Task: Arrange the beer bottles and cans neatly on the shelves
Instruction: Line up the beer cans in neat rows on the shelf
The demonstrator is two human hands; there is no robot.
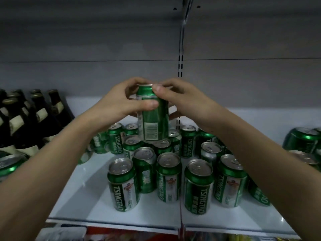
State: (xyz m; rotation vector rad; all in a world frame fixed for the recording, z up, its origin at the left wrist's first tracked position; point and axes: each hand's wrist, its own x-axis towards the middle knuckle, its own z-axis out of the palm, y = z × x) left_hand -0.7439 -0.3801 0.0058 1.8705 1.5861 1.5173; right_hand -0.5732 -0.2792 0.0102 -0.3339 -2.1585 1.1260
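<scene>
Both hands hold one green Tsingtao beer can (153, 117) upright above the shelf. My left hand (121, 101) grips its left side, thumb across the front. My right hand (180, 100) grips the right side, thumb on the top rim. The can's barcode faces me. Its base hovers just over a standing can (162, 146) in a cluster of several green cans (198, 185) on the white shelf (83, 197). Whether it touches that can, I cannot tell.
Dark beer bottles (33, 115) with cream labels stand at the back left. More green cans sit at the far left edge (8, 166) and far right (304, 141). The grey back panel has a slotted upright (180, 66). Packaged goods show below the shelf front edge (121, 225).
</scene>
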